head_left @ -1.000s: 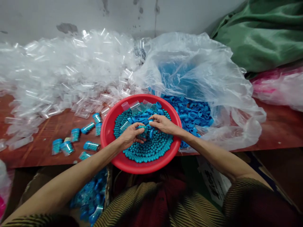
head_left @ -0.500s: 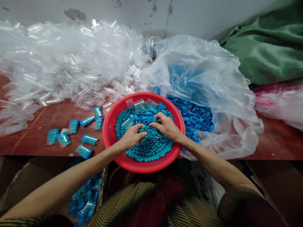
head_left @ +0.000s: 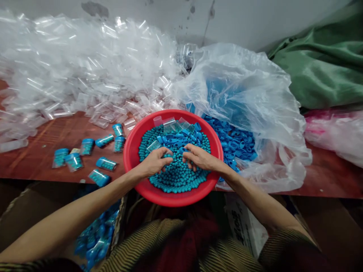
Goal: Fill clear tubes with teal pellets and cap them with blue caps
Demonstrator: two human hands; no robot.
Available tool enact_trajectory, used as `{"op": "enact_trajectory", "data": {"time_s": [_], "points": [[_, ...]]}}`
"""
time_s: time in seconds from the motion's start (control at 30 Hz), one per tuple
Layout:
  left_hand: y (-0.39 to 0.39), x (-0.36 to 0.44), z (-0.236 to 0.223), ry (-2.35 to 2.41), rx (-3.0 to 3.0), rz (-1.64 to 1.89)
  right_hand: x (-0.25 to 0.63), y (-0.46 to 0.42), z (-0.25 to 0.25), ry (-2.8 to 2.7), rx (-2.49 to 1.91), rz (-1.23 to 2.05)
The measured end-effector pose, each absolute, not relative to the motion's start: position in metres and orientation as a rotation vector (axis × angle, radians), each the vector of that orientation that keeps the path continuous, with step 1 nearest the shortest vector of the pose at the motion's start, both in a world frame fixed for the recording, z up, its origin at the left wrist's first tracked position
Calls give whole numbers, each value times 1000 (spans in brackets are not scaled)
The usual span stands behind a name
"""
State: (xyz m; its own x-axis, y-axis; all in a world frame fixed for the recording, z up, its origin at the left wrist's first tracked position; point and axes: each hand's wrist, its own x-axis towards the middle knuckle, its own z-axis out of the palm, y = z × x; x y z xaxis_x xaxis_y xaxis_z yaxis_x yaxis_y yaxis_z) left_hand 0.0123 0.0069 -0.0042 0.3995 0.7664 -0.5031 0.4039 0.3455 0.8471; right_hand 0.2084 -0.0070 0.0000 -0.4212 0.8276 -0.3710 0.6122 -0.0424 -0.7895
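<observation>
Left hand (head_left: 154, 162): fingers narrow, contents unclear. Right hand (head_left: 200, 158): fingers curled, grip unclear. Beneath fingertips: beads (head_left: 177, 181). Leftward: eight filled, capped tubes (head_left: 87, 147). Beyond: many empty tubes (head_left: 85, 71), unfilled.

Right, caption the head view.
Left hand and right hand over a red basin of beads, blue caps and clear tubes, filled tubes at left.
</observation>
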Motion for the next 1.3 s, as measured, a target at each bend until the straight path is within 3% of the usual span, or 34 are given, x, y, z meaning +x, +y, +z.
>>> {"op": "enact_trajectory", "data": {"time_s": [0.2, 0.43, 0.63, 0.93, 1.07, 1.3], "points": [[-3, 16, -6, 1064, 1190, 399, 196, -13, 4, -2201, -1316, 1130], [-10, 16, -7, 1008, 1208, 425, 201, -16, 15, -2033, -1390, 1504], [-14, 17, -6, 1041, 1216, 544, 189, -20, 3, -1828, -1386, 1437], [-18, 15, -6, 985, 1249, 580, 182, -28, -5, -1362, -1235, 1826], [-18, 17, -9, 1004, 1259, 669, 180, -30, -4, -1256, -1217, 1832], [-13, 9, -4, 831, 1187, 521, 196, -22, 11, -1193, -1033, 2149]]}}
